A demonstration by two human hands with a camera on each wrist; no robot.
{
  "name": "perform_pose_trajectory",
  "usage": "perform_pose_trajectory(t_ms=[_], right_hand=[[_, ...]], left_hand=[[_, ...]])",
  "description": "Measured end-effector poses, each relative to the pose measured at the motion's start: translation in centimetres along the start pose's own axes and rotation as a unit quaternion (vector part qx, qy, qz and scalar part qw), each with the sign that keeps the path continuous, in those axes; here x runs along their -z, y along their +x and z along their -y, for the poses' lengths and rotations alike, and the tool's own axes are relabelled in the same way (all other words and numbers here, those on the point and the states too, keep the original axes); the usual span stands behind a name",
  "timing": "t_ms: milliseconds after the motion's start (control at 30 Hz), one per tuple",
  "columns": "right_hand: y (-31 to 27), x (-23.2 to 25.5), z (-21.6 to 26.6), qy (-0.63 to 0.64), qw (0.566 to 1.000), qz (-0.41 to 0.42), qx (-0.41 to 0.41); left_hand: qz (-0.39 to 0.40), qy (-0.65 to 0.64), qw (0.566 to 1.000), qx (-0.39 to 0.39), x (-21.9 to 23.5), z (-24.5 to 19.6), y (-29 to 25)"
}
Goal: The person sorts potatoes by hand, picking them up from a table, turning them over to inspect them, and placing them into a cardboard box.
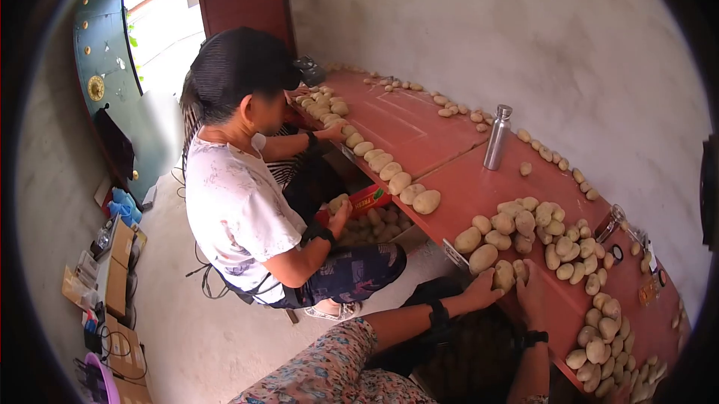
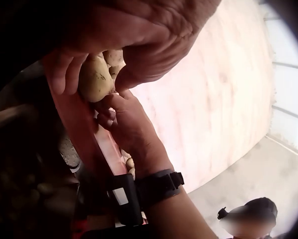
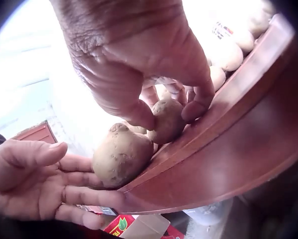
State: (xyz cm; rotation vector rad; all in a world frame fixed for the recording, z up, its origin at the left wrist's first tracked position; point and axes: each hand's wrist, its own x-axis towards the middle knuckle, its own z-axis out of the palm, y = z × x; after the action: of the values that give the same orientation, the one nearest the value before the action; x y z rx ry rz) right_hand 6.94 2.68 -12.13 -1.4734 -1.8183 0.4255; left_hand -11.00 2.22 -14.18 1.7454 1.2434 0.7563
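Observation:
At the table's front edge, my left hand (image 1: 481,292) is spread beside a large pale potato (image 3: 121,158), its fingertips right against the side. In the right wrist view the left palm faces up with the fingers extended. My right hand (image 1: 532,295) pinches a smaller potato (image 3: 168,121) between thumb and fingers, just behind the large one and close over the tabletop. Larger potatoes (image 1: 483,259) lie by the left hand, and a heap of potatoes (image 1: 524,220) sits behind both hands on the red table (image 1: 464,198).
Another person (image 1: 240,194) crouches to the left, holding a potato (image 1: 338,202) above a red box (image 1: 371,198). A potato row (image 1: 389,170) lines the table edge. A steel bottle (image 1: 497,138) stands near the wall. More potatoes (image 1: 603,340) lie right; a dark container (image 1: 464,351) is below.

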Motion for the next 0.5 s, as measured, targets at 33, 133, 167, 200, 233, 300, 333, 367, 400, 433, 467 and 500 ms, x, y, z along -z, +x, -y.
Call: perform_pose_trajectory(t_ms=[33,133,167,200,233,300,333,367,400,433,467,500], right_hand=[[-0.1,0.1,0.0,-0.007,1.000,-0.004,-0.001],[-0.8,1.0,0.8,0.007,1.000,-0.013,0.007],[-0.6,1.0,0.3,0.021,1.000,-0.007,0.006],[-0.5,0.8,-1.0,0.031,0.999,-0.004,-0.003],[-0.4,0.5,-2.2,0.018,1.000,-0.015,0.018],[-0.7,0.5,-3.3,0.014,1.000,-0.011,0.025],[-0.9,1.0,-3.2,0.016,0.999,-0.004,0.028],[-1.1,1.2,-3.6,0.008,1.000,0.009,0.024],[-1.3,1.4,-3.5,0.020,1.000,0.019,-0.005],[-1.7,1.6,-3.3,0.036,0.998,0.032,-0.028],[-2.3,1.9,-3.1,0.033,0.998,0.033,-0.045],[-2.2,2.1,-2.4,0.029,0.996,0.046,-0.074]], left_hand=[[-0.009,-0.006,1.000,0.000,-0.1,0.2,0.2],[-0.017,-0.016,1.000,-0.003,-0.6,0.7,0.4],[-0.012,-0.030,0.999,-0.014,-0.9,1.4,0.6],[-0.010,-0.021,1.000,-0.013,-0.8,1.4,0.6],[-0.004,0.003,1.000,-0.008,-0.7,1.3,0.6],[-0.033,0.021,0.998,-0.044,-1.2,2.6,1.1],[0.013,-0.036,0.999,-0.028,-1.2,3.6,1.9],[0.025,-0.066,0.997,-0.028,-1.5,4.5,2.5],[0.029,-0.135,0.990,-0.014,-0.5,1.9,1.2],[0.027,-0.185,0.982,-0.018,-0.5,1.4,0.9],[0.059,-0.179,0.981,0.056,0.4,-0.8,0.1],[0.054,-0.175,0.982,0.044,0.1,-0.5,0.4]])
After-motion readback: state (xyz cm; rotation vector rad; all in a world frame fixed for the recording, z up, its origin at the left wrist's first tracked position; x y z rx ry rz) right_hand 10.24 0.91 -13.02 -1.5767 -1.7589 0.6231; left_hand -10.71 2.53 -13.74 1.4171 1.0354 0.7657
